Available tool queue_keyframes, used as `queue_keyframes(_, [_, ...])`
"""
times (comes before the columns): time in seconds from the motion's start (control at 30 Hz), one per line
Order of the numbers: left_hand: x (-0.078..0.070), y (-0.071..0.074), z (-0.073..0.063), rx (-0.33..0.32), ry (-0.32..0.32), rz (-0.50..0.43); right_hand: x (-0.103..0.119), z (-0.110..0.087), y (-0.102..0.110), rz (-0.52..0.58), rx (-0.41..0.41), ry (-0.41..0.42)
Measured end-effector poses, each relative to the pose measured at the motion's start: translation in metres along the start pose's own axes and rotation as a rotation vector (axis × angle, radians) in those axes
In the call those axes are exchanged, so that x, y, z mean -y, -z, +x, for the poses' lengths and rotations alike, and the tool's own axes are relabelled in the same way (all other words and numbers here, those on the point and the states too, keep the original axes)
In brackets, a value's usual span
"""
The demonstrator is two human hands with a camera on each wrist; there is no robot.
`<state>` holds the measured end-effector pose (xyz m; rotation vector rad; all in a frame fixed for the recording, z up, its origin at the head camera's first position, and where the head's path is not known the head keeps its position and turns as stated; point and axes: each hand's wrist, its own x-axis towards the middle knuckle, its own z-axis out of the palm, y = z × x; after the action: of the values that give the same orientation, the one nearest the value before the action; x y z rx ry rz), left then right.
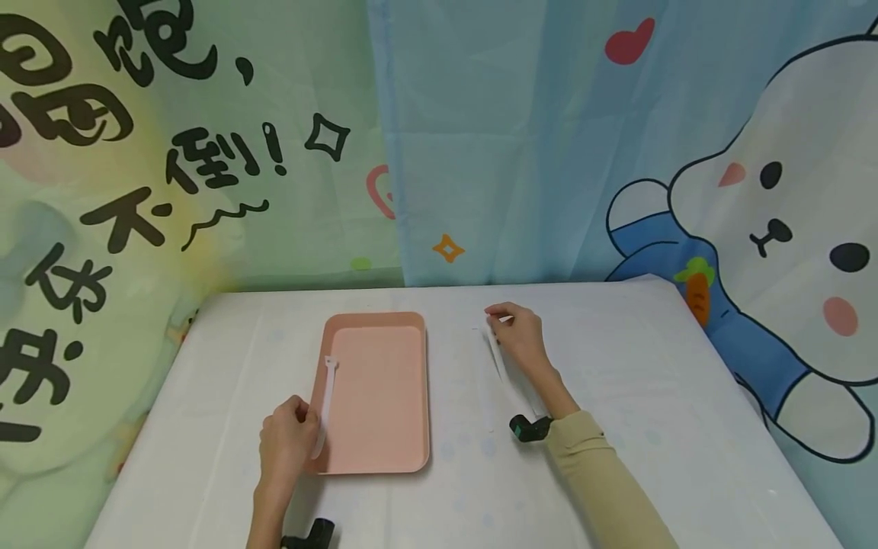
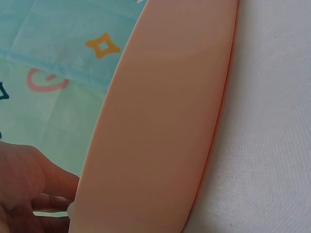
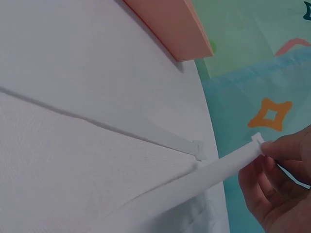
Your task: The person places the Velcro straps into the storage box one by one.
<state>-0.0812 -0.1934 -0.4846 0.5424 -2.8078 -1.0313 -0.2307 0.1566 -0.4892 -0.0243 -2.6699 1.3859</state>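
A pink rectangular tray point(image 1: 373, 393) lies on the white-covered table. Over its left rim slants a thin white strip point(image 1: 329, 385) with a notched end. My left hand point(image 1: 288, 438) is at that rim, thumb and fingers pinching the strip's side; in the left wrist view only a scrap of white shows by the fingertips. To the right of the tray, my right hand point(image 1: 523, 335) pinches the notched end of another long white strip point(image 3: 214, 172) between thumb and fingers, its far end raised off the table. A further flat white strip point(image 3: 146, 133) lies on the cloth beside it.
The white cloth point(image 1: 652, 396) covers the table to its back edge. Behind hang printed curtains point(image 1: 480, 137) with a cartoon animal at the right. A black wrist-camera mount point(image 1: 528, 428) sits at the right wrist, another point(image 1: 312, 534) at the left.
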Motion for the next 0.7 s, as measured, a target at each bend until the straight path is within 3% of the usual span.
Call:
queue_keyframes(0.43, [-0.001, 0.0, -0.001, -0.007, -0.022, -0.013, 0.02, -0.003, 0.012, 0.119, 0.025, 0.014])
queue_keyframes(0.7, [0.0, -0.001, -0.001, -0.011, -0.027, -0.02, 0.03, -0.004, 0.01, 0.241, 0.085, -0.04])
